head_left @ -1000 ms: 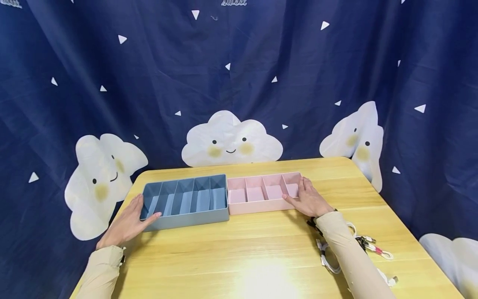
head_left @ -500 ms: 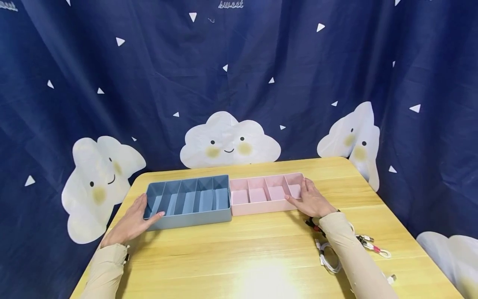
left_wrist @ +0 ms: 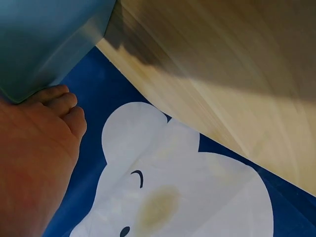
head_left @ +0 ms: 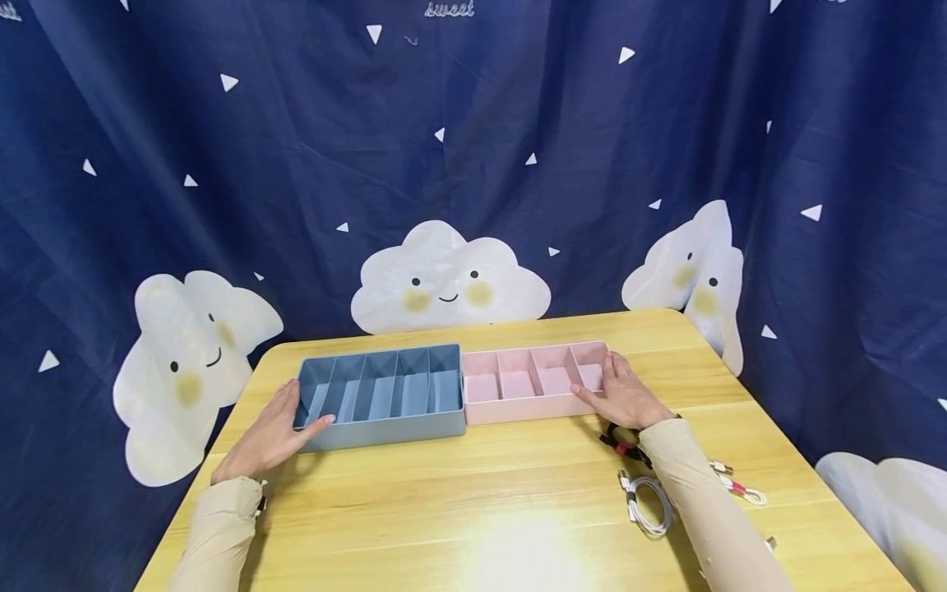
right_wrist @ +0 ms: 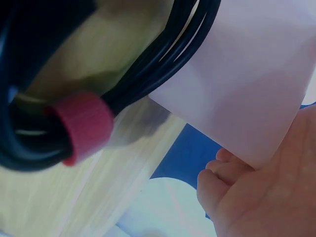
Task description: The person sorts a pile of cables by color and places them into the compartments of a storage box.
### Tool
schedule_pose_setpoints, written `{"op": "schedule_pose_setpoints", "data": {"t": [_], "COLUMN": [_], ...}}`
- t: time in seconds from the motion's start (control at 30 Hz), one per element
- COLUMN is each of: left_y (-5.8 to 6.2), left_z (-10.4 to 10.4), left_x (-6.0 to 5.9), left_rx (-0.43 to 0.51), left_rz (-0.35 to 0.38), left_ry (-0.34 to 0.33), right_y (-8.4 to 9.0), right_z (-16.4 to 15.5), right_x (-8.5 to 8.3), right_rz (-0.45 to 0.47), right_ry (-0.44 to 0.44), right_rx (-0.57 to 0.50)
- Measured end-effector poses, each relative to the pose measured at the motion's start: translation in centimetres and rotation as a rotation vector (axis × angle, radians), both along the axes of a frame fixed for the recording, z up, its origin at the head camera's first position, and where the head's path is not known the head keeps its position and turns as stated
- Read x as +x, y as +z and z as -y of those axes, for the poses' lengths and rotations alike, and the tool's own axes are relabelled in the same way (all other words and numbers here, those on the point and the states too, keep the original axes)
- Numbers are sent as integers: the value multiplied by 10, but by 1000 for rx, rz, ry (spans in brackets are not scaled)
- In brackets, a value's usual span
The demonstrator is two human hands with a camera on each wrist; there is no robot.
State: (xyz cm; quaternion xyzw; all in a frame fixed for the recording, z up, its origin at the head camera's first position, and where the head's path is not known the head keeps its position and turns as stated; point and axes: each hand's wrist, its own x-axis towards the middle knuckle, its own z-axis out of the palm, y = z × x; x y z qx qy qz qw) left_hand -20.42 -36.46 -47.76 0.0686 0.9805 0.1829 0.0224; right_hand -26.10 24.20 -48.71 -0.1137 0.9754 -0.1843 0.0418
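A blue divided organizer box [head_left: 385, 430] stands on the table, its right end against a pink divided organizer box [head_left: 525, 407]. Both have several compartments with nothing visible in them. My left hand [head_left: 270, 432] lies at the blue box's left end, its thumb along the front wall and its fingers extended at the outer side. At the pink box's right end, my right hand [head_left: 621, 396] touches the corner, thumb at the front rim and fingers along the end wall. In the wrist views, fingers reach along each end wall; part of each hand is hidden.
A black cable bundle with a red strap [right_wrist: 89, 126] lies close under my right wrist. A coiled white cable [head_left: 653, 508] and a cable with a red tie [head_left: 740, 489] lie on the wooden table [head_left: 414, 501]. Behind hangs a dark blue cloud-print curtain [head_left: 444, 164].
Both boxes have slid a little to the right together, with both hands moving along at their ends. The head view has turned slightly, shifting the curtain and table left.
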Motion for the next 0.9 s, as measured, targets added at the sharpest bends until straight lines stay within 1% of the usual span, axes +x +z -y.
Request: {"op": "schedule_pose_setpoints", "data": {"t": [0.57, 0.9], "left_y": [-3, -1], "left_z": [-12, -21], "left_x": [-7, -8], "left_rx": [6, 4], "left_rz": [1, 2], "left_ry": [5, 5], "right_y": [1, 1], "right_z": [-13, -21], "right_x": [1, 2], "right_rz": [45, 32], "right_ry": [-24, -24], "right_rx": [-4, -9]}}
